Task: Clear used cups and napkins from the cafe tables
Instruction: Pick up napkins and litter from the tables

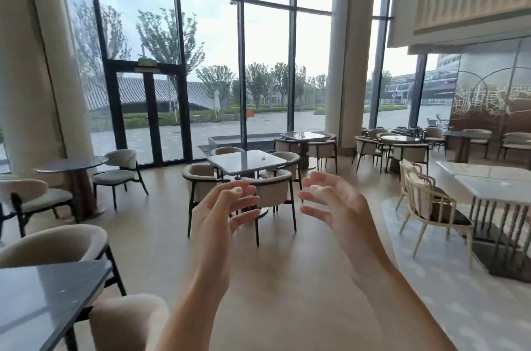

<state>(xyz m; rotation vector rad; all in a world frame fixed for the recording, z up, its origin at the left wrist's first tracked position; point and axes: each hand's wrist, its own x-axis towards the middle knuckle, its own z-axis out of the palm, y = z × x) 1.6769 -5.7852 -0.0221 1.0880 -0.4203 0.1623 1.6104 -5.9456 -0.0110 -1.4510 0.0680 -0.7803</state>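
Head view: both hands are hanging in mid-air at centre frame, palms facing each other, the left hand (222,211) at 9 o'clock of the right hand (334,204), fingers loosely spread and gripping nothing. The square table (230,164) is standing at 12 o'clock beyond them, ringed by chairs (270,192). A small pale item (263,158), too small to identify, is lying near its right edge.

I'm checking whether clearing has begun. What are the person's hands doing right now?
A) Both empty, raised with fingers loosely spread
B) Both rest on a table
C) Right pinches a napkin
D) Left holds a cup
A: the left hand and right hand are raised in mid-air, palms facing each other, holding nothing.
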